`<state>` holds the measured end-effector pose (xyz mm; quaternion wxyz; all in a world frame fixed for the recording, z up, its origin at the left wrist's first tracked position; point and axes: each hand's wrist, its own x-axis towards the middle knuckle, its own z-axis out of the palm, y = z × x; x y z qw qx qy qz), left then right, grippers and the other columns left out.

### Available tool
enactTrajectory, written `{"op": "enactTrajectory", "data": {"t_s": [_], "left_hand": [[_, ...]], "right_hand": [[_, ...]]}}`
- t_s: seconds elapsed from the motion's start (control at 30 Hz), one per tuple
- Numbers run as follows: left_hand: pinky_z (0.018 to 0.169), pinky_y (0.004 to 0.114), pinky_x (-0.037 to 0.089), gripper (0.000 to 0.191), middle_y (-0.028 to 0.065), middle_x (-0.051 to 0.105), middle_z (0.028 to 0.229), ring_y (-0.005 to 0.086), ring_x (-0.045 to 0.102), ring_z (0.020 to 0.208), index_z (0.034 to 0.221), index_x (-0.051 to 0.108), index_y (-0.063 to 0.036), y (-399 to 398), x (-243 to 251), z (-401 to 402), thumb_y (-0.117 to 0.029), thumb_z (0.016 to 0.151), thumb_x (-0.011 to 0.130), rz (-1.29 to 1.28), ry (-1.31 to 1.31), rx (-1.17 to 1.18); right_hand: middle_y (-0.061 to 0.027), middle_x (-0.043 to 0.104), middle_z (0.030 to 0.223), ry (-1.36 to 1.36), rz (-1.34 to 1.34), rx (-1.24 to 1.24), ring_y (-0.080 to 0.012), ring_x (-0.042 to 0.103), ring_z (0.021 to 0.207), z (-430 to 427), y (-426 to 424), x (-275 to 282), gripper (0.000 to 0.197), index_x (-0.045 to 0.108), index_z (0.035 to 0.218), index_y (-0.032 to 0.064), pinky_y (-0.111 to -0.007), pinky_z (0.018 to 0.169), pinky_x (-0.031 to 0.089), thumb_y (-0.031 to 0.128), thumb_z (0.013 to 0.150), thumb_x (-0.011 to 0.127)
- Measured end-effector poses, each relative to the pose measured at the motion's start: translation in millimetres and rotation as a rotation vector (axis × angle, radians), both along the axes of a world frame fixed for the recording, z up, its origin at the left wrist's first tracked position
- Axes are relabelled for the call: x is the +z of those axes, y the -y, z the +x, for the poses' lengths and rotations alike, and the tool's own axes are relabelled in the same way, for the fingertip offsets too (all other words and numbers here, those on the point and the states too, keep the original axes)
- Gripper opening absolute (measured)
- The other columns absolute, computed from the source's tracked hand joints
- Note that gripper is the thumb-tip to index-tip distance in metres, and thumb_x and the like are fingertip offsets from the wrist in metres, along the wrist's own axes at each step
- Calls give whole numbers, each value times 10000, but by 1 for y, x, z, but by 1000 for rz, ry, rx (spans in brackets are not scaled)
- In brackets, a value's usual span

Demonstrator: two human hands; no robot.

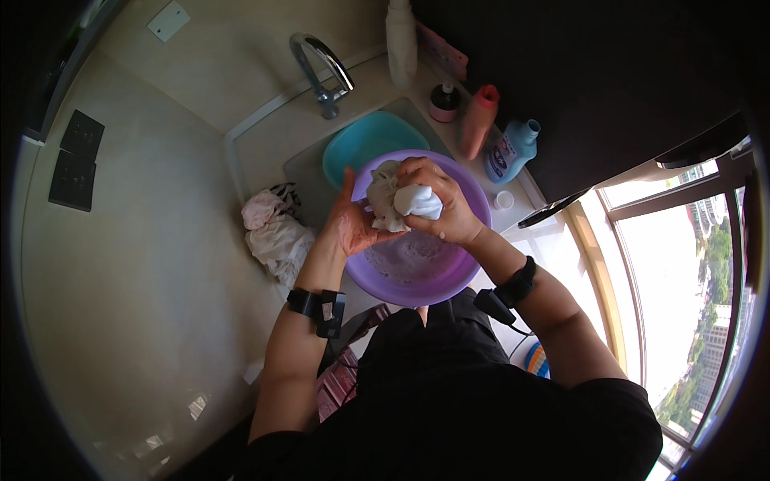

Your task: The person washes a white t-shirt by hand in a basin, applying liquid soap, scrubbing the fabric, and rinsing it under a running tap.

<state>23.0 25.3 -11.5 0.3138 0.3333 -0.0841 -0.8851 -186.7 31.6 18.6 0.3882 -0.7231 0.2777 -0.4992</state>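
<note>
My right hand is closed around a bunched wet cloth, whitish and crumpled. A smooth white bulge of fabric pokes out of that fist. Beside and under the bundle, my left hand is spread with its thumb raised; its fingertips are partly hidden, and the cloth lies against or just above them. Both hands are over a round purple basin. Foamy water fills its bottom. Behind it, a turquoise basin sits in the sink, partly covered by the purple rim.
A chrome faucet arches above the sink. Crumpled pale laundry lies on the left counter. Along the right stand a pump bottle, a pinkish bottle, a blue detergent bottle and a small white cap.
</note>
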Motion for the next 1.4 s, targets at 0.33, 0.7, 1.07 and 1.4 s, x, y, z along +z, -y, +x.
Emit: {"op": "enactTrajectory", "data": {"t_s": [0.33,0.7,1.07,1.4], "left_hand": [[908,418,555,396,146,620,1159,277,632,1058,1181,557,-2,5,-27,-15,-229,871,653,-50,1,416],[897,385,524,477,102,600,1131,244,609,1042,1210,542,-15,-15,-10,-25,26,751,666,-449,371,519],[1032,388,422,645,68,510,1283,230,478,1240,1338,455,-80,-8,-5,-3,-19,738,683,-991,399,224],[979,408,439,685,121,395,1426,281,469,1261,1323,453,-87,-21,-11,12,-382,793,772,-1004,1117,-56]], "right_hand": [[-45,603,1031,389,477,-170,-188,577,986,18,-27,-22,293,592,1028,79,-336,865,467,85,800,775],[-97,636,956,839,1224,-269,-238,636,831,27,-3,-40,310,575,1100,18,-378,764,525,216,879,665],[-100,595,1196,739,1536,489,-307,577,1150,-7,4,-33,498,532,1242,105,-576,915,499,227,816,759],[-129,551,1191,-247,372,-249,-319,601,1077,-9,7,-36,331,626,999,118,-415,863,519,98,715,795]]}}
